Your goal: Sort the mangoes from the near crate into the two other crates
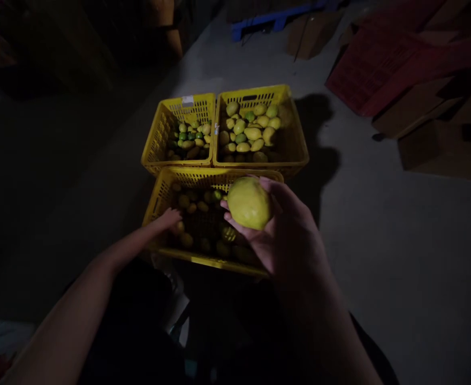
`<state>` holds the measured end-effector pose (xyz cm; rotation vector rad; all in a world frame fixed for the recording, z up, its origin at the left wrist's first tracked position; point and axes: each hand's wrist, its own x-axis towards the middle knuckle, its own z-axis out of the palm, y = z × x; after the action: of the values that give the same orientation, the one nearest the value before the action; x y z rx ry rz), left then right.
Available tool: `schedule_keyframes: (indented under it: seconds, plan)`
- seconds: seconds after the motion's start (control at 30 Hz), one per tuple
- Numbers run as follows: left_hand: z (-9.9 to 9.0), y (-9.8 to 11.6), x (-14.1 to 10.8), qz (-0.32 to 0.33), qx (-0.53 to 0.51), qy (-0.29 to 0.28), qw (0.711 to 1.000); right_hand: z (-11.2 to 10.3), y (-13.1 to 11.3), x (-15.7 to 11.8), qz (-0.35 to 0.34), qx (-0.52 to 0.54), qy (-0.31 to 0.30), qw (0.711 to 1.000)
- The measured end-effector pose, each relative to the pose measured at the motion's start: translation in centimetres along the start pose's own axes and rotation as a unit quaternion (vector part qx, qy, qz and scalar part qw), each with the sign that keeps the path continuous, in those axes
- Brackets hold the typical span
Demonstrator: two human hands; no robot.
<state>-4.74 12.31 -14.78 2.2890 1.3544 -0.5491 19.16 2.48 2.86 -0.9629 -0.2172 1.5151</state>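
Note:
A large yellow lemon [250, 203] rests in my right hand [286, 230], with the thumb and fingers curled round it. It is held up over the right part of the near yellow crate [207, 260]. Into the left side of that same crate reaches my left hand [172, 217], low beside some lemons [186, 240]; shadow hides its fingertips. More yellow and greenish lemons lie in the dark bottom of this crate, partly covered by my right hand.
Two yellow crates stand side by side behind the near one. The back left crate [151, 133] holds small green and yellow fruits, the back right crate [295, 128] larger yellow ones. At the right are a red crate [384, 69] and cardboard boxes [448, 149]. A blue pallet [278, 20] lies farther back.

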Motion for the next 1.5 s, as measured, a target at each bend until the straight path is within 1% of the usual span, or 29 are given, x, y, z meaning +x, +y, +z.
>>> schedule_keyframes:
  seconds: [0.07,0.1,0.17,0.2,0.23,0.27,0.33,0.37,0.4,0.47,0.53,0.57,0.6,0.63,0.67,0.7,0.73,0.8,0.83,0.9,0.93,1.03,1.07,1.1,1.17,1.23,1.33,1.4,1.5]
  plan:
    - [-3.3,-0.1,-0.9,-0.004,0.012,0.039,0.999,0.7,0.0,-0.2,-0.006,0.004,0.014,1.0]
    - [-5.0,0.2,-1.6,-0.002,0.004,0.075,0.997,1.0,0.1,-0.4,-0.005,0.005,0.016,1.0]
    - [-8.2,1.6,-3.5,0.007,-0.06,0.185,0.981,1.7,0.2,-0.9,0.002,0.0,0.003,1.0]
    - [-9.6,2.6,-4.7,0.014,-0.12,0.248,0.961,2.0,0.3,-1.3,0.008,-0.006,-0.009,1.0]
    - [-10.7,3.7,-5.9,0.022,-0.19,0.303,0.934,2.2,0.3,-1.6,0.012,-0.015,-0.021,1.0]
    - [-11.5,5.0,-7.1,0.029,-0.265,0.336,0.903,2.4,0.4,-1.9,0.01,-0.022,-0.031,0.999]
    - [-12.5,7.5,-9.2,0.053,-0.405,0.343,0.846,2.5,0.5,-2.3,-0.019,-0.034,-0.048,0.998]
    - [-12.7,8.6,-10.1,0.075,-0.475,0.335,0.81,2.4,0.6,-2.3,-0.049,-0.043,-0.053,0.997]
    - [-12.8,9.6,-10.7,0.098,-0.544,0.324,0.768,2.2,0.6,-2.3,-0.097,-0.062,-0.054,0.992]
    - [-12.5,11.1,-11.6,0.137,-0.67,0.298,0.665,1.6,0.6,-2.0,-0.218,-0.116,-0.042,0.968]
    - [-11.9,12.1,-11.8,0.152,-0.763,0.266,0.57,0.8,0.5,-1.6,-0.341,-0.183,-0.022,0.922]
    - [-11.6,12.6,-11.9,0.151,-0.793,0.249,0.535,0.5,0.4,-1.4,-0.396,-0.217,-0.014,0.892]
    - [-11.3,13.0,-11.9,0.147,-0.814,0.235,0.511,0.2,0.4,-1.3,-0.442,-0.247,-0.009,0.862]
    - [-11.0,13.5,-11.8,0.145,-0.826,0.224,0.497,0.0,0.4,-1.2,-0.479,-0.274,-0.008,0.834]
    - [-10.8,13.9,-11.8,0.148,-0.83,0.213,0.493,-0.1,0.4,-1.2,-0.512,-0.299,-0.008,0.806]
    - [-10.6,14.3,-11.7,0.156,-0.829,0.203,0.497,-0.1,0.4,-1.1,-0.534,-0.313,-0.007,0.785]
    - [-10.6,14.6,-11.6,0.168,-0.824,0.195,0.506,0.1,0.5,-1.1,-0.544,-0.314,-0.008,0.778]
    - [-10.7,15.2,-11.5,0.188,-0.807,0.192,0.526,0.6,0.6,-1.0,-0.55,-0.295,-0.004,0.781]
    - [-10.9,15.3,-11.4,0.191,-0.797,0.202,0.536,1.0,0.7,-0.9,-0.552,-0.284,0.001,0.784]
    - [-11.1,15.2,-11.2,0.181,-0.778,0.243,0.55,2.0,0.9,-0.7,-0.549,-0.25,0.01,0.798]
    - [-11.3,15.0,-11.2,0.182,-0.766,0.267,0.555,2.5,1.0,-0.7,-0.539,-0.224,0.012,0.812]
    - [-11.5,14.0,-11.0,0.21,-0.735,0.332,0.552,3.9,1.3,-0.7,-0.486,-0.143,-0.011,0.862]
    - [-11.5,13.7,-10.9,0.22,-0.726,0.35,0.549,4.2,1.5,-0.8,-0.472,-0.125,-0.025,0.872]
    - [-11.5,13.4,-10.7,0.226,-0.72,0.365,0.545,4.5,1.6,-0.9,-0.468,-0.117,-0.039,0.875]
    - [-11.4,13.0,-10.6,0.231,-0.712,0.385,0.541,4.7,1.7,-1.2,-0.475,-0.114,-0.068,0.87]
    - [-11.5,12.8,-10.6,0.241,-0.704,0.395,0.538,4.6,1.9,-1.4,-0.492,-0.118,-0.089,0.858]
    - [-11.6,12.9,-11.1,0.272,-0.684,0.413,0.536,4.3,2.0,-1.5,-0.52,-0.124,-0.098,0.84]
    - [-11.7,13.0,-11.6,0.301,-0.676,0.408,0.535,4.1,2.1,-1.5,-0.538,-0.126,-0.096,0.828]
    - [-11.8,13.1,-12.3,0.331,-0.686,0.379,0.525,3.9,2.2,-1.6,-0.556,-0.126,-0.098,0.816]
